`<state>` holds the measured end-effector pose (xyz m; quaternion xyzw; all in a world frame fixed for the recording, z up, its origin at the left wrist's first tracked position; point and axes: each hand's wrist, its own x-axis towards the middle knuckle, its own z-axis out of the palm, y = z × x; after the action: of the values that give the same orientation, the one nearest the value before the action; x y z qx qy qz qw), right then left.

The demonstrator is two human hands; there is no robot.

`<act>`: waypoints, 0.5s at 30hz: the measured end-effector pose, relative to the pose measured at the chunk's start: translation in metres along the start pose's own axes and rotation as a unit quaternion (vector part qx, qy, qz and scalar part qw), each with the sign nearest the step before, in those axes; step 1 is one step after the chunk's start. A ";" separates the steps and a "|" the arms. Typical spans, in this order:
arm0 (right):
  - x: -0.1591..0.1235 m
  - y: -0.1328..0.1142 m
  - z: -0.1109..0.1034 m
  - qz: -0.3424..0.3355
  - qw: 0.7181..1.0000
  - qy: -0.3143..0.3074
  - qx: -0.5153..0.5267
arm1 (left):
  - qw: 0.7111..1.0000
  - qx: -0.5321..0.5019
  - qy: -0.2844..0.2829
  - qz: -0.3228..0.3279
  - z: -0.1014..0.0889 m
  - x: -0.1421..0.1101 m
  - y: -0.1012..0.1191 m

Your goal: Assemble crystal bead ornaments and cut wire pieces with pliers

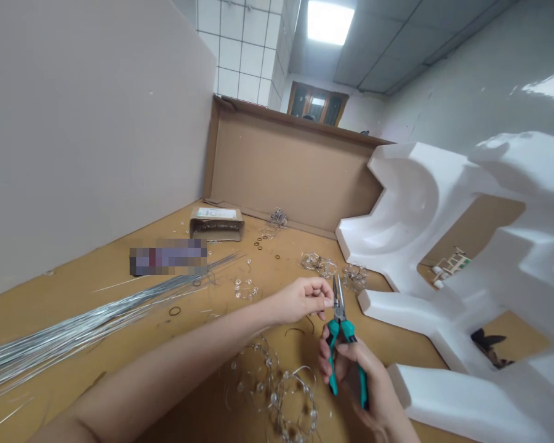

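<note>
My right hand [360, 381] grips teal-handled needle-nose pliers [344, 344], jaws pointing up. My left hand [305, 298] is closed in a pinch just left of the plier jaws, on something too small to make out. Below my hands lies a tangle of wire loops strung with clear beads [277, 387] on the brown cardboard surface [120, 307].
A bundle of straight silver wires [96, 320] lies at the left. A small cardboard box [216, 223] sits at the back, with loose rings and beaded wire pieces [321, 263] nearby. White foam packing [466, 258] fills the right. A cardboard wall [286, 166] stands behind.
</note>
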<state>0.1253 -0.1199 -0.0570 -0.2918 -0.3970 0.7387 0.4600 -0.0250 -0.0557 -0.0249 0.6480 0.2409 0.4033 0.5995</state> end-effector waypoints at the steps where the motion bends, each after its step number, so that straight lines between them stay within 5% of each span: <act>1: 0.000 0.000 0.000 0.002 1.000 -0.009 0.014 | 1.000 0.013 -0.004 0.009 0.000 0.000 -0.001; 11: 0.000 0.001 -0.002 -0.012 0.999 -0.027 0.020 | 0.996 0.081 0.023 0.031 0.002 -0.002 0.002; 15: 0.001 0.004 0.001 -0.024 0.999 0.024 -0.032 | 0.994 0.093 0.047 0.034 0.004 -0.003 0.001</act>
<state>0.1224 -0.1198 -0.0598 -0.3144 -0.4164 0.7073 0.4770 -0.0235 -0.0609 -0.0242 0.6890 0.2833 0.4294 0.5105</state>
